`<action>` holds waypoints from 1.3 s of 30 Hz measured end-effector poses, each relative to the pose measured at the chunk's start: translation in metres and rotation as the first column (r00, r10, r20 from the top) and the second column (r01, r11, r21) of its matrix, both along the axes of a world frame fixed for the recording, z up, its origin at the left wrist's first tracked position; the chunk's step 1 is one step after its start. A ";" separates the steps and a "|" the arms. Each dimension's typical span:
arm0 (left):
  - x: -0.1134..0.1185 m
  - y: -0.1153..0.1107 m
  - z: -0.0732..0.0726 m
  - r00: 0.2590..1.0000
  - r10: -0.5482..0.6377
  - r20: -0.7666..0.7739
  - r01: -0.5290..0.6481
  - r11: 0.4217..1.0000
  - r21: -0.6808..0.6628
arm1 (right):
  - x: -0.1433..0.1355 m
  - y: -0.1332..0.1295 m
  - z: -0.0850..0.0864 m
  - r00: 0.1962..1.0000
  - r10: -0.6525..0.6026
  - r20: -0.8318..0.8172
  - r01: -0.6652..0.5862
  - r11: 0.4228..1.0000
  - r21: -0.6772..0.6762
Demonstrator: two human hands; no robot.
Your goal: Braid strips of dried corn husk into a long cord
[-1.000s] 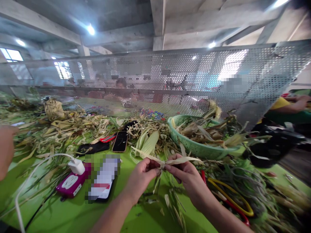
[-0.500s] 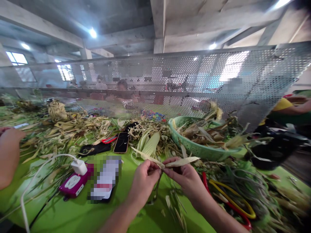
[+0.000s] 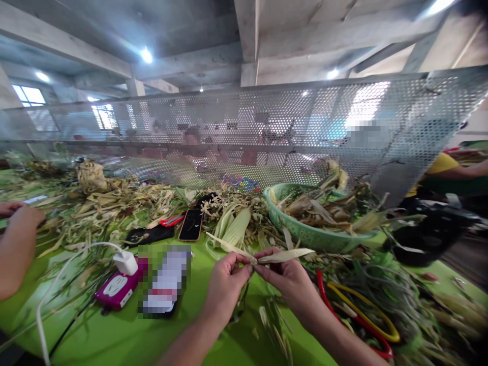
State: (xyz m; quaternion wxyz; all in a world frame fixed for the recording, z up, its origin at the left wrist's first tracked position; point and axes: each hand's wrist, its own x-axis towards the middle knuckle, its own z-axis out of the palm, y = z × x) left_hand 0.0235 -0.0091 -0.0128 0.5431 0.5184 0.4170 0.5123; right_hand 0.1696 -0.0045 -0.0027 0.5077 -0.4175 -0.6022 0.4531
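My left hand (image 3: pixel 232 277) and my right hand (image 3: pixel 281 272) meet above the green table, fingertips pinched together. Between them they grip a dry corn husk strip (image 3: pixel 292 254), whose pale ends stick out to the left and right. The knuckles hide the spot where the strip is gripped. A thin dark strand hangs below the fingers. Just beyond my hands lies a wide pale green corn husk (image 3: pixel 238 227). Narrow husk scraps (image 3: pixel 269 325) rest on the table below my right hand.
A green plastic basket (image 3: pixel 280 216) of dry husks stands at the back right. Red and yellow handled pliers (image 3: pixel 381 325) lie by my right forearm. Left are a phone (image 3: pixel 190 225), a purple power strip (image 3: pixel 114 295) with white charger and a co-worker's hand (image 3: pixel 25 218). A perforated metal screen (image 3: pixel 213 122) runs behind.
My hands stay almost still, pinching the same husk strip. The co-worker's arm at the left has shifted slightly right, with more of the hand showing.
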 end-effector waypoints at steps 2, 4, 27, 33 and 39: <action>-0.001 -0.001 0.001 0.998 -0.017 -0.064 0.020 0.999 0.046 | 0.001 0.000 -0.001 0.998 -0.034 0.046 0.032 0.999 0.037; -0.003 -0.003 0.002 0.987 0.000 -0.162 0.016 0.995 0.100 | 0.002 0.001 -0.002 0.992 -0.075 0.097 0.068 0.995 0.071; 0.000 -0.011 -0.005 0.547 0.303 -0.780 0.120 0.894 0.431 | 0.003 -0.004 -0.002 0.772 -0.190 0.607 0.056 0.971 0.234; 0.005 -0.013 -0.005 0.538 0.293 -0.790 0.114 0.903 0.413 | 0.002 -0.003 -0.008 0.803 -0.219 0.554 0.102 0.967 0.234; 0.006 -0.009 -0.003 0.714 0.226 -0.662 0.059 0.924 0.378 | 0.007 0.004 -0.010 0.924 -0.143 0.354 0.091 0.983 0.158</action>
